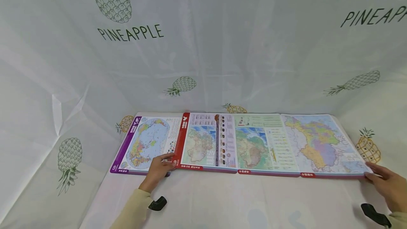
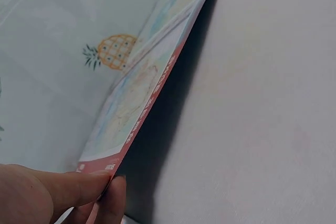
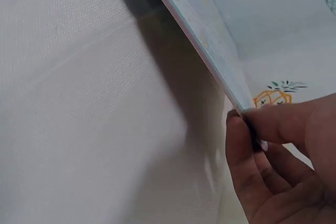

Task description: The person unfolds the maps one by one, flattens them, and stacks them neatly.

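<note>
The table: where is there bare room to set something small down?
Bare: the table in front of the red map, between left hand and right hand. Crowded: the back, under red map and purple map.

The person's left hand [image 1: 158, 171] is pinching at seven o'clock; the right hand [image 1: 390, 187] is pinching at four, thumbs [image 2: 79, 188] uppermost.

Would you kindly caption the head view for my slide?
Left hand and right hand pinch the near corners of a long red-banded rectangular map beside a purple-banded world map.
</note>
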